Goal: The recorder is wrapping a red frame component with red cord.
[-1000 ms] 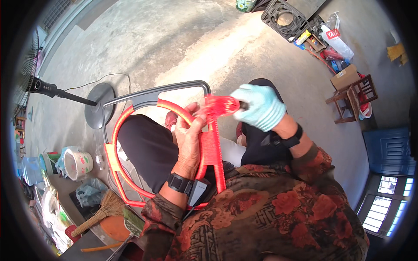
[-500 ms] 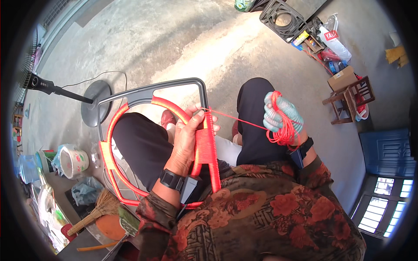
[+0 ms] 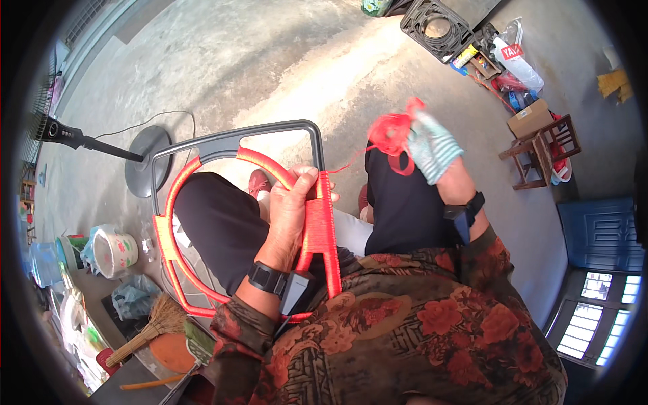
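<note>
A black metal frame point(image 3: 229, 133) with a round inner ring rests against my lap, much of it wrapped in red cord point(image 3: 319, 228). My left hand point(image 3: 291, 202) is bare and grips the frame's right side bar, thumb pressed near the top of the wrapping. My right hand point(image 3: 433, 145), in a pale striped glove, holds a loose bundle of red cord point(image 3: 391, 133) above my right knee. Motion blurs the glove and bundle. A slack strand runs from the bundle to the wrapped bar by my left thumb.
A standing fan's round base point(image 3: 148, 158) is on the floor at left, its cable trailing behind. A white bucket point(image 3: 113, 251) and a straw broom point(image 3: 152, 324) lie nearer. At right are a small wooden stool point(image 3: 540, 158), a cardboard box point(image 3: 528, 119) and a black crate point(image 3: 439, 28).
My right hand has swung up and slightly left with the cord bundle. The strand, taut before, now hangs slack. My left hand and the frame have stayed in place.
</note>
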`<state>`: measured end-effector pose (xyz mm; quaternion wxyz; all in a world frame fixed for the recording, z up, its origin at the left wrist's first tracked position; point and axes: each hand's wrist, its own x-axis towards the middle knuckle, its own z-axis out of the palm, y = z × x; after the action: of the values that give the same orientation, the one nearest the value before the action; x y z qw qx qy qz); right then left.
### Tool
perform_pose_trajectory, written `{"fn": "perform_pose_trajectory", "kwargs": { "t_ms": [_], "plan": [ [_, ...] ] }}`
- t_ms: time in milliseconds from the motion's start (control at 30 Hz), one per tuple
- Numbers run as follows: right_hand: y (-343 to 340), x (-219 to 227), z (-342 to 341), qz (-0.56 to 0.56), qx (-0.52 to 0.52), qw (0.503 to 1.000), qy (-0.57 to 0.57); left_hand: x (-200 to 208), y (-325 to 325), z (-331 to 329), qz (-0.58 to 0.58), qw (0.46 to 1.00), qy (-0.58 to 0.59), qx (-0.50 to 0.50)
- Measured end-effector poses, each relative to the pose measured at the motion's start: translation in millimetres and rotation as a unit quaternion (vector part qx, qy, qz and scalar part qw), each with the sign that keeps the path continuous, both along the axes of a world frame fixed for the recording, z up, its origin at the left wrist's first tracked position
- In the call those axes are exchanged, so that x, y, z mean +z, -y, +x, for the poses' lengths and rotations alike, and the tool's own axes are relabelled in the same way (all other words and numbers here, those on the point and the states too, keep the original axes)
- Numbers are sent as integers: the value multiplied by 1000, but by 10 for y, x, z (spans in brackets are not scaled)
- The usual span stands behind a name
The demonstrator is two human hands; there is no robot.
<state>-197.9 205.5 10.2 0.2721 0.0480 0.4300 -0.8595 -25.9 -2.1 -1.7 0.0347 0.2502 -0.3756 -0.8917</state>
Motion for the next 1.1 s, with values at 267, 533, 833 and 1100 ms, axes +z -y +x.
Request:
{"fn": "perform_pose_trajectory", "kwargs": {
  "t_ms": [267,533,833,1100],
  "plan": [
    [1011,319,621,491,105,492,-711,-81,-27,24,-93,994,11,54],
    [1093,374,561,373,107,423,-819,-100,-1,12,-91,992,-28,87],
    [755,321,633,410,207,825,-330,47,-16,11,-45,998,-25,29],
    [853,196,590,419,232,809,-340,-18,1,4,-56,998,-18,35]
  ]
}}
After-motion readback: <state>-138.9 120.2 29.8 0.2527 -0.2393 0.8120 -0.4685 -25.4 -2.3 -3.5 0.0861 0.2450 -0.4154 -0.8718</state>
